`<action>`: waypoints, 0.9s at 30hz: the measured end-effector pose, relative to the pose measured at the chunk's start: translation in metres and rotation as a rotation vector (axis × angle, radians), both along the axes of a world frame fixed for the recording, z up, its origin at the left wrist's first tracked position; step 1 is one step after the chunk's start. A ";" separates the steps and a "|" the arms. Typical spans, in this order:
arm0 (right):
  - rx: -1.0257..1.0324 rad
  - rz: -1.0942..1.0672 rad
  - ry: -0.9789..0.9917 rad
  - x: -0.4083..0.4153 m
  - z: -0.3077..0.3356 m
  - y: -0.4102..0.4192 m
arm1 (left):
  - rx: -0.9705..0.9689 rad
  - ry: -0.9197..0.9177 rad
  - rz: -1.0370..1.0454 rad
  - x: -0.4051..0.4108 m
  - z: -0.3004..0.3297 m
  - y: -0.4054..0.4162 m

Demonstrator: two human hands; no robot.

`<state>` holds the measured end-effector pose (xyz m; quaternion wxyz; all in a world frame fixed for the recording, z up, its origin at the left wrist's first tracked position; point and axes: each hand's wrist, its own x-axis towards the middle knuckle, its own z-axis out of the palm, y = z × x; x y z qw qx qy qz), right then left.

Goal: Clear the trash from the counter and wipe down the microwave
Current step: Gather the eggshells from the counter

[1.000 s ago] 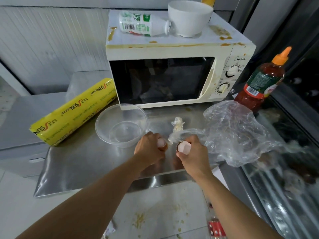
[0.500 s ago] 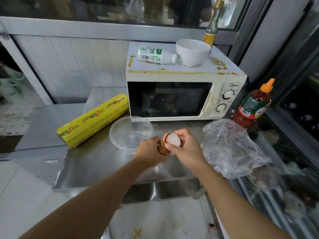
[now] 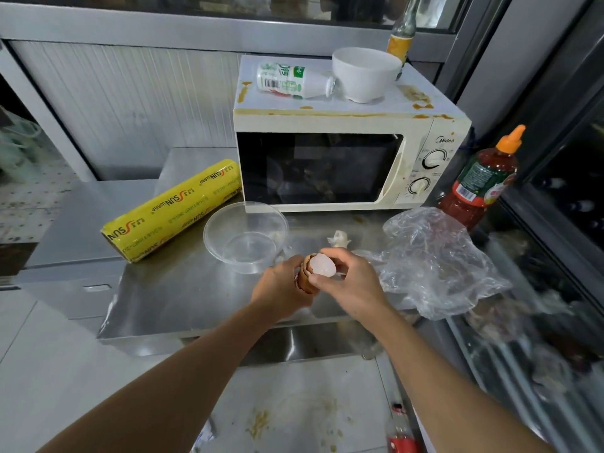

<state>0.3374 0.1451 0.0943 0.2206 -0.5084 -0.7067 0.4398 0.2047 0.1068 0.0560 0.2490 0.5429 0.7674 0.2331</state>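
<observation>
Both hands — left hand (image 3: pixel 283 282), right hand (image 3: pixel 351 282) — pinch apparently nested eggshells (image 3: pixel 318 269) between them.

Single head-worn wide-angle view, looking forward and steeply down over both forearms. The steel surface (image 3: pixel 183 289) lies near; the microwave (image 3: pixel 346 158) faces the camera beyond it, the floor below.

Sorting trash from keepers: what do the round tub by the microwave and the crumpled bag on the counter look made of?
Round tub: clear, glossy, rigid-looking plastic; the counter shows through. Crumpled bag: thin clear plastic film, creased and shiny.
</observation>
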 end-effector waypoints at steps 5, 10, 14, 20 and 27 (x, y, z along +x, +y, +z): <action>-0.044 -0.022 0.018 0.009 -0.004 0.000 | 0.027 -0.075 0.007 0.003 -0.006 0.001; -0.089 -0.106 0.002 0.023 -0.014 0.003 | 0.093 -0.125 0.023 0.006 -0.014 0.002; -0.113 -0.142 -0.115 0.041 -0.028 0.000 | 0.130 -0.152 0.042 0.008 -0.022 0.003; -0.058 -0.226 -0.225 0.053 -0.054 0.000 | 0.102 -0.172 0.062 0.008 -0.033 0.006; 0.051 -0.250 -0.290 0.045 -0.079 0.019 | 0.097 -0.198 0.070 0.008 -0.040 0.017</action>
